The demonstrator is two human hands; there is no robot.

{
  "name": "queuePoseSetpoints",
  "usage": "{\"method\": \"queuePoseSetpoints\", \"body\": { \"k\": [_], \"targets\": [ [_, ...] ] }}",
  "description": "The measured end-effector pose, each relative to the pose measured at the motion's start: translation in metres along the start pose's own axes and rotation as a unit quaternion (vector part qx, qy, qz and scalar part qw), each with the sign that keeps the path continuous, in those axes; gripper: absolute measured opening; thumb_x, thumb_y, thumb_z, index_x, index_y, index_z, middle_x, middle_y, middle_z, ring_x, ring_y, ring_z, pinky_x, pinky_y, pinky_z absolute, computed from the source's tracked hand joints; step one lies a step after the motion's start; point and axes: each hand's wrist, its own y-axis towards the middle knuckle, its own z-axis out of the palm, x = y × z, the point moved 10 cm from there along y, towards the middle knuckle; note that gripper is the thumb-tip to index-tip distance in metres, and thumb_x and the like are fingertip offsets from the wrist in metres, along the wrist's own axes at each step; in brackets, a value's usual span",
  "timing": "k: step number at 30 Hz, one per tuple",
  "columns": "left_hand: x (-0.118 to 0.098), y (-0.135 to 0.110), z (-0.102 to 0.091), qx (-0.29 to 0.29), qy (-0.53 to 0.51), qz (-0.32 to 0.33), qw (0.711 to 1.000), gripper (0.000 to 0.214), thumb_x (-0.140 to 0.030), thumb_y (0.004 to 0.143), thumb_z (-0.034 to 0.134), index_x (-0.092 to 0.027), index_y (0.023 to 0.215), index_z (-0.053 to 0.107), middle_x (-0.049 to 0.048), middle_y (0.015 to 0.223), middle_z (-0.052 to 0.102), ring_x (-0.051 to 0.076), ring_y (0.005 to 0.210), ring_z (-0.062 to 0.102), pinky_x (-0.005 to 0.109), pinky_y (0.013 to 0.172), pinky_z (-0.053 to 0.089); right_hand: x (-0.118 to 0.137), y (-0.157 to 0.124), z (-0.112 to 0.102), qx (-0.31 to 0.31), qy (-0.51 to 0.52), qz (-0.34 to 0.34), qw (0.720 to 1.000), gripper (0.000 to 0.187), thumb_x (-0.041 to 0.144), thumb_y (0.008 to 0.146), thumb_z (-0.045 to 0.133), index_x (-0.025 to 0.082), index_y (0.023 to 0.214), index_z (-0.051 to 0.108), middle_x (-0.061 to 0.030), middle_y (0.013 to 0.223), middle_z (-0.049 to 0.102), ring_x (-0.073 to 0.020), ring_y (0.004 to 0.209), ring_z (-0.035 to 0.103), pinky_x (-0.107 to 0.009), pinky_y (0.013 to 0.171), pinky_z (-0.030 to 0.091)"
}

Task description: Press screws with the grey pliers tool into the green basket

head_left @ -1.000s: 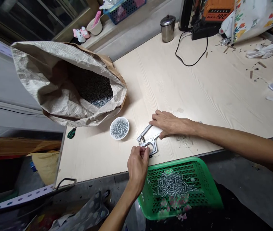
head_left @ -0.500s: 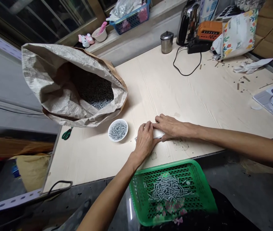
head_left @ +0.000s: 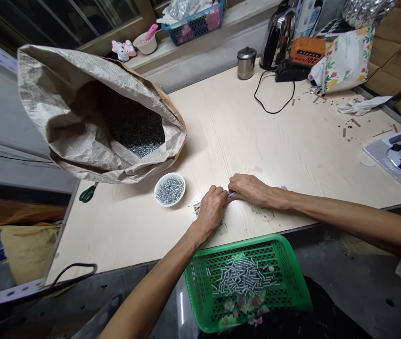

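My left hand (head_left: 212, 207) is curled with its knuckles up over a flat grey metal piece (head_left: 196, 207), most of which it hides. Just to the right, my right hand (head_left: 251, 190) has its fingers closed, and a small grey bit (head_left: 231, 194) shows at its fingertips, too covered to identify. The two hands nearly touch. A white bowl (head_left: 156, 197) of small metal screw-like pins (head_left: 170, 190) stands left of them. Nearer to me, below the table edge, a green basket (head_left: 195, 301) holds many larger metal pins (head_left: 244, 278).
A large woven sack (head_left: 62, 141) with metal pins inside stands open at the left. Green-handled scissors (head_left: 87, 193) lie near the left edge. A lidded metal canister (head_left: 246, 63), an electric kettle (head_left: 278, 40), an orange battery (head_left: 308, 51) and a floral packet (head_left: 348, 61) are at the back.
The white piece that showed between my hands is out of sight now. My right fingers have curled in more tightly. The view has shifted slightly.
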Motion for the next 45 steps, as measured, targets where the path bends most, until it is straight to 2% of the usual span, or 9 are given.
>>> {"method": "queuePoseSetpoints", "body": {
  "k": [8,12,19,25,29,33,39,42,45],
  "targets": [
    [-0.022,-0.043,-0.02,-0.087,-0.056,0.014,0.995,0.046,-0.035,0.086,0.061,-0.018,0.127,0.048,0.0132,0.133,0.052,0.028,0.122,0.045,0.05,0.098,0.045,-0.012,-0.01,-0.014,-0.011,0.025,-0.037,0.999,0.049,0.041,0.084,0.062,0.016,0.125,0.052,-0.0105,0.102,0.061,-0.0221,0.09,0.051,-0.031,0.071,0.04],
    [-0.05,-0.053,0.003,-0.062,-0.108,0.042,0.991,0.031,-0.029,0.09,0.055,-0.017,0.119,0.056,0.0123,0.132,0.056,0.028,0.128,0.045,0.049,0.101,0.045,-0.018,0.003,-0.013,-0.046,-0.019,-0.022,0.998,0.015,0.02,0.091,0.051,0.017,0.098,0.064,-0.0078,0.094,0.061,-0.0197,0.085,0.049,-0.03,0.071,0.037],
    [-0.062,-0.054,0.007,-0.07,-0.204,0.047,0.975,0.021,-0.023,0.093,0.048,-0.017,0.098,0.067,0.0107,0.116,0.065,0.025,0.12,0.054,0.045,0.101,0.046,-0.015,0.024,-0.015,-0.101,-0.052,-0.036,0.993,0.017,0.02,0.093,0.047,0.018,0.087,0.063,-0.0052,0.088,0.06,-0.0183,0.083,0.047,-0.03,0.069,0.033],
    [0.011,-0.101,-0.043,-0.24,-0.119,-0.182,0.946,0.018,-0.027,0.092,0.05,-0.018,0.093,0.066,0.0087,0.093,0.064,0.022,0.092,0.059,0.038,0.079,0.052,-0.012,0.02,-0.012,-0.101,-0.101,-0.029,0.989,0.021,0.016,0.093,0.042,0.02,0.085,0.061,-0.006,0.086,0.058,-0.0195,0.081,0.042,-0.03,0.065,0.028],
    [0.074,-0.122,-0.035,-0.126,-0.043,-0.311,0.941,0.017,-0.033,0.083,0.062,-0.019,0.072,0.062,0.0061,0.078,0.061,0.024,0.081,0.056,0.033,0.062,0.046,-0.014,0.019,-0.007,-0.115,-0.064,-0.024,0.991,0.024,0.014,0.093,0.038,0.02,0.085,0.06,-0.0061,0.086,0.057,-0.019,0.079,0.042,-0.03,0.063,0.029],
    [0.094,-0.116,-0.013,-0.017,-0.075,-0.269,0.96,0.009,-0.025,0.082,0.06,-0.019,0.075,0.061,0.0032,0.077,0.062,0.02,0.078,0.056,0.031,0.064,0.043,-0.016,0.016,-0.007,-0.145,-0.034,-0.02,0.989,0.026,0.011,0.094,0.036,0.02,0.09,0.06,-0.0061,0.089,0.057,-0.0187,0.082,0.044,-0.029,0.064,0.032],
    [0.056,-0.13,-0.047,-0.062,-0.072,-0.219,0.971,0.014,-0.021,0.088,0.05,-0.018,0.081,0.062,0.0043,0.079,0.062,0.019,0.079,0.057,0.032,0.068,0.046,-0.016,0.014,-0.008,-0.16,-0.008,-0.023,0.987,0.026,0.011,0.093,0.036,0.019,0.09,0.061,-0.0069,0.088,0.058,-0.0192,0.082,0.046,-0.03,0.066,0.036],
    [0.014,-0.137,-0.048,0.002,-0.107,-0.138,0.985,0.008,-0.024,0.086,0.058,-0.021,0.084,0.065,0.0044,0.081,0.064,0.02,0.079,0.059,0.03,0.065,0.048,-0.016,0.015,-0.009,-0.167,-0.001,-0.029,0.986,0.027,0.01,0.093,0.035,0.019,0.09,0.06,-0.0068,0.087,0.058,-0.0192,0.081,0.046,-0.03,0.065,0.036],
    [0.025,-0.135,-0.061,-0.032,-0.086,-0.152,0.984,0.013,-0.026,0.087,0.058,-0.022,0.095,0.066,0.0054,0.087,0.065,0.021,0.083,0.06,0.031,0.067,0.05,-0.015,0.016,-0.008,-0.165,0.005,-0.028,0.986,0.026,0.01,0.093,0.035,0.019,0.089,0.06,-0.0067,0.087,0.057,-0.0192,0.081,0.046,-0.03,0.066,0.036]
  ]
}}
